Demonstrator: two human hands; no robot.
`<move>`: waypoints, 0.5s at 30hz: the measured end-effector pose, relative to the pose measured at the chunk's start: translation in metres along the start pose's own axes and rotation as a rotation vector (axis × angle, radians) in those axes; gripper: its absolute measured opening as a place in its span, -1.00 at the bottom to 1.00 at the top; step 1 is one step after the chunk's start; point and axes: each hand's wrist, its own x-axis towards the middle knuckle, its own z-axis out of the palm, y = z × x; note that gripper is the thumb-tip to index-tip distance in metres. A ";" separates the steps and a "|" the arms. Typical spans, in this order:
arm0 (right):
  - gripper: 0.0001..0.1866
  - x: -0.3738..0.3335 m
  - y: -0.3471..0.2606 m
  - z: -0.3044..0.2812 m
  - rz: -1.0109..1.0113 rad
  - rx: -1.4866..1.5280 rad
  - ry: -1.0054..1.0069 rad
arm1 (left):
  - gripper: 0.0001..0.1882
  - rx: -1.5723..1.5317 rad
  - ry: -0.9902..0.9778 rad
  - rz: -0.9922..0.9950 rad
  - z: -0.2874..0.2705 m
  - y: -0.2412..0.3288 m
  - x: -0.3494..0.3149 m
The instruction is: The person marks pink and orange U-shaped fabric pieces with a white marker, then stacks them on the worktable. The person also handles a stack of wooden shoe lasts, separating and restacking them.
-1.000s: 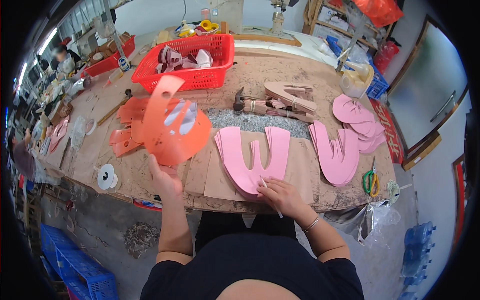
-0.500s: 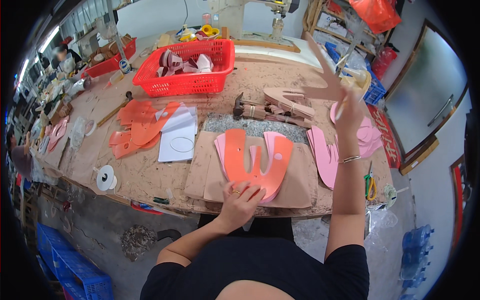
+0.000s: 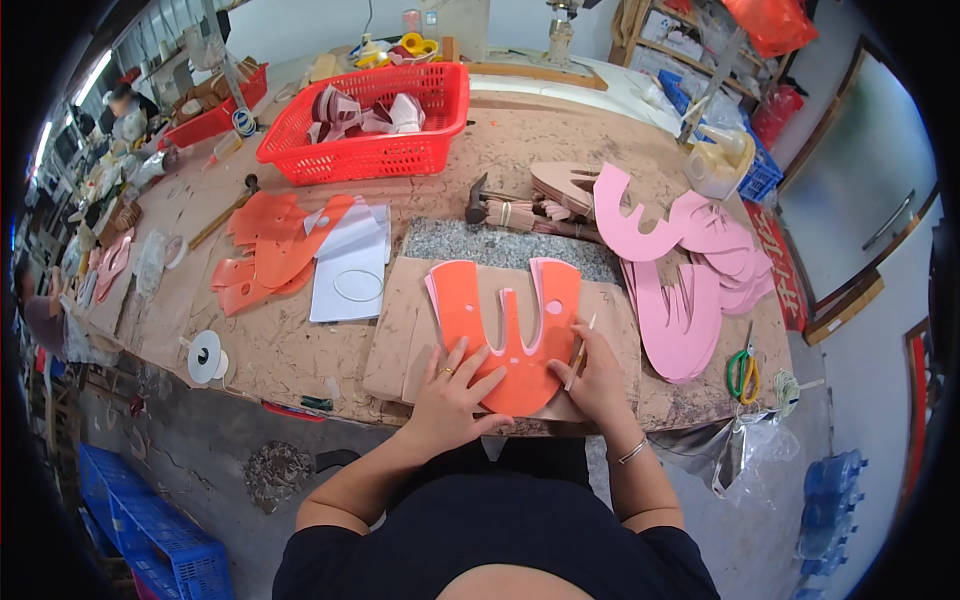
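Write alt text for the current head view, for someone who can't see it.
A person's left hand rests on an orange cutout lying over pink pieces; the right hand, at the cutout's right edge, holds a thin white stick. Beyond, on the worktable, stands a red basket.

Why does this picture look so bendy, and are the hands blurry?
In the head view, the corners go black and the front edge of the table curves like a bow; also in the head view, the left hand, right hand and orange piece look fairly sharp, while the light strip at upper left glares nearly white.
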 end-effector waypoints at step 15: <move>-0.39 0.008 0.005 0.004 0.004 -0.057 0.013 | -0.28 -0.086 -0.095 -0.023 -0.009 -0.001 0.020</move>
